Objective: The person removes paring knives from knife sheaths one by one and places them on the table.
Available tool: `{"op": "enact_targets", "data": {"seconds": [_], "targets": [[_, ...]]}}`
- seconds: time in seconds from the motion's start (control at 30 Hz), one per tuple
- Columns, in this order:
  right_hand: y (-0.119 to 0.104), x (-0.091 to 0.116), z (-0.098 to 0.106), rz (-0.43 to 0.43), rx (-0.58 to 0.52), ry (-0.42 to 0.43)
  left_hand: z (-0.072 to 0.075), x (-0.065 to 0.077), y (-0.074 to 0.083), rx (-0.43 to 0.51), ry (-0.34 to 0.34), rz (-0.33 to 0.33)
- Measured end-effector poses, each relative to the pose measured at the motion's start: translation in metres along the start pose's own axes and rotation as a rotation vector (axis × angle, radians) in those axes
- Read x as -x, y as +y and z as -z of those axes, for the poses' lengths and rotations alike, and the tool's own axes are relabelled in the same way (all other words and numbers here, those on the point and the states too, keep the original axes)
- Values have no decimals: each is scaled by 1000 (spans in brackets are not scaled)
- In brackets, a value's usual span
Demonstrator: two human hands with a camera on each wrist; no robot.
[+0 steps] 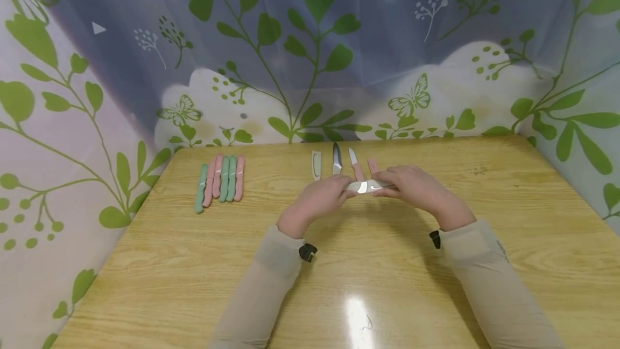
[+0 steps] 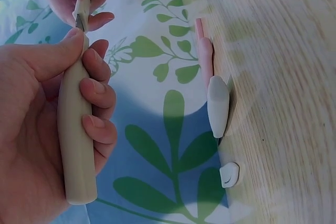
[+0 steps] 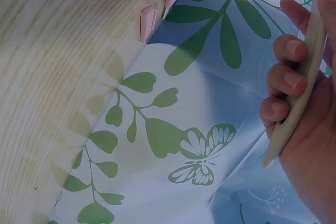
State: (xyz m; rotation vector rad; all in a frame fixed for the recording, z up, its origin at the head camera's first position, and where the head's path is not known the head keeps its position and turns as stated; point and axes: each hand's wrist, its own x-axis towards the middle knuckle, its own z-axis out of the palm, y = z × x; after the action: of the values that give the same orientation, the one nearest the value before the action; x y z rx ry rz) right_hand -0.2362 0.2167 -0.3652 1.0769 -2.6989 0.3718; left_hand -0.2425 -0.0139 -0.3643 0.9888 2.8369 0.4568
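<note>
My left hand (image 1: 319,197) wraps its fingers round the cream handle of a knife (image 2: 79,135), thumb laid along the top. My right hand (image 1: 415,187) grips a cream blade sheath (image 3: 303,98), fingers curled over it. Knife and sheath meet end to end above the table, and a short dark stretch of blade (image 2: 80,21) shows at the join. Just beyond my hands lie a white sheath (image 1: 316,166), a dark-bladed knife (image 1: 337,161) with a white handle (image 2: 218,106), a pink-handled knife (image 1: 356,168) and a pink sheath (image 1: 372,165), partly behind my right hand.
To the left, several pink and green sheathed knives (image 1: 224,179) lie side by side on the wooden table (image 1: 194,279). A patterned cloth (image 1: 232,90) with leaves and butterflies hangs along the back and both sides of the table.
</note>
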Motion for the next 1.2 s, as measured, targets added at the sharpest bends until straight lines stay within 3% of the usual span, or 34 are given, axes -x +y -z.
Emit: {"op": "enact_targets", "data": {"seconds": [0.27, 1.2], "targets": [[1, 0, 1, 15, 5, 24, 1, -1, 0, -5, -7, 16], [6, 3, 1, -39, -20, -23, 2, -1, 0, 34, -32, 37]]}}
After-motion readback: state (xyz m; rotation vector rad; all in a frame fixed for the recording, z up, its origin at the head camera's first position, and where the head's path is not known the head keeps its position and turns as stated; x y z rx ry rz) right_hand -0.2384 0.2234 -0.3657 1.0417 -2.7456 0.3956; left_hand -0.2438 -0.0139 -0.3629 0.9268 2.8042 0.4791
